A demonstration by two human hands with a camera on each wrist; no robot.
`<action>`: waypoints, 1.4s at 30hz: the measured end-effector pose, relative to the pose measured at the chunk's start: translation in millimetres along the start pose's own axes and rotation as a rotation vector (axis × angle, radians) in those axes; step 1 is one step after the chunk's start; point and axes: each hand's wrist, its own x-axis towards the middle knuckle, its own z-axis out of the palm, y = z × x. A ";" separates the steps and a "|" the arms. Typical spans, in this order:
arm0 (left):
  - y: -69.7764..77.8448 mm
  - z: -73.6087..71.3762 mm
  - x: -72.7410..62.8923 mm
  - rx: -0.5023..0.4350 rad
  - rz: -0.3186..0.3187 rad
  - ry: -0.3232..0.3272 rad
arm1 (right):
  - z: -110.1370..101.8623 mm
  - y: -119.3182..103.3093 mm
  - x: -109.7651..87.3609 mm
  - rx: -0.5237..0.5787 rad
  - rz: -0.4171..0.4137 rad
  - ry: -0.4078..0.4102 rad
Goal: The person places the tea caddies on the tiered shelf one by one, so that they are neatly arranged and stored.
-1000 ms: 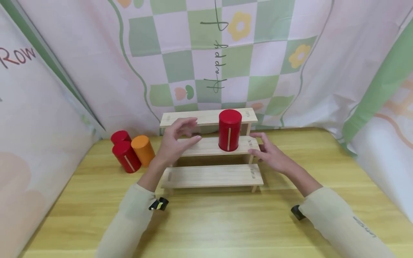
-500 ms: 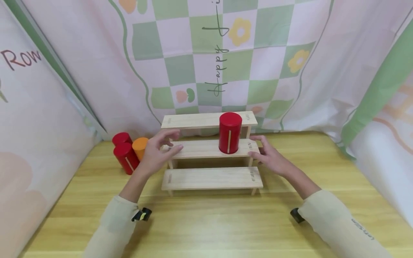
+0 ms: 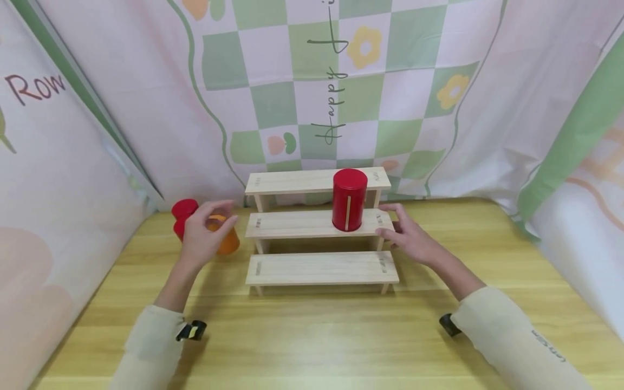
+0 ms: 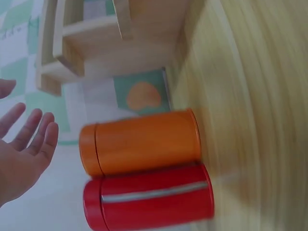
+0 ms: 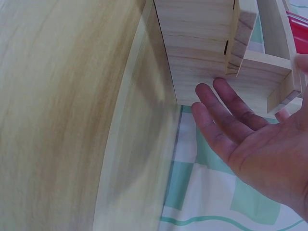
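In the head view my left hand hovers over a group of lidded tin canisters, thumb and fingers apart and nothing between them. Below it stands an orange canister, with a red canister beside it in the left wrist view. The hand hides part of both from above. Another red canister is just behind. My right hand holds the right end of the middle step of a three-tier wooden shelf, thumb at the front edge, index finger at the back. One red canister stands upright on that step.
The shelf stands on a wood-grain table. A printed curtain hangs close behind it, and a pale cloth wall rises to the left of the canisters. The top step and bottom step carry nothing.
My left hand has moved left, away from the middle step beside the red canister, to over the orange and red canisters. My right hand has stayed at the shelf's right end.
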 end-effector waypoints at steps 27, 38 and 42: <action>-50.2 -53.0 -15.0 0.323 -0.018 0.112 | 1.2 -0.1 -0.8 0.038 -0.014 0.003; -58.3 -56.1 -18.7 0.303 -0.166 0.109 | 1.9 -2.1 -1.5 0.034 -0.011 0.004; -60.0 -56.0 -19.0 0.300 -0.193 0.090 | 1.7 -2.4 -1.7 0.029 -0.012 0.005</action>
